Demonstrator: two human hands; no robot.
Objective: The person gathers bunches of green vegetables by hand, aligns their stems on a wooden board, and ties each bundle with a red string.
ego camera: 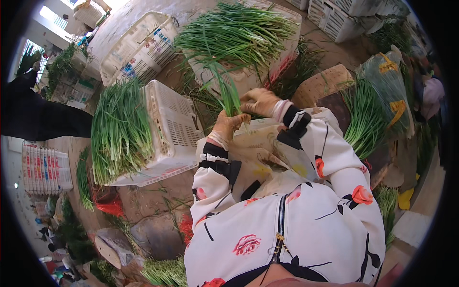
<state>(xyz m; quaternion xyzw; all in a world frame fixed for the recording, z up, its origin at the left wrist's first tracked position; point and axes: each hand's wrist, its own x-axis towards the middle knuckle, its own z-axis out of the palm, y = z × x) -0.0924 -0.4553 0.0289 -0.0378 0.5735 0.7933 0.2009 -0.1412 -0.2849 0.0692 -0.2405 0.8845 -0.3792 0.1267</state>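
My left hand (227, 125) is closed around the lower ends of a small bunch of green stalks (228, 91), like garlic chives or scallions, whose leaves point away from me. Close at its right side is my right hand (259, 102), fingers bent at the bunch; whether they grip any stalks cannot be told. Beyond both hands, a large pile of the same greens (236, 34) lies on an upturned white plastic crate (229, 73). Another pile (120, 132) rests on a white crate (175, 125) to the left. A pale plastic apron (265, 143) covers my lap.
An empty white basket (140, 46) stands at the far left. More greens (365, 118) lie at the right beside a clear plastic bag (387, 86). Stacked crates (337, 19) stand at the far right. Red netting (109, 204) and loose leaves litter the floor. A person in dark clothing is at the left edge.
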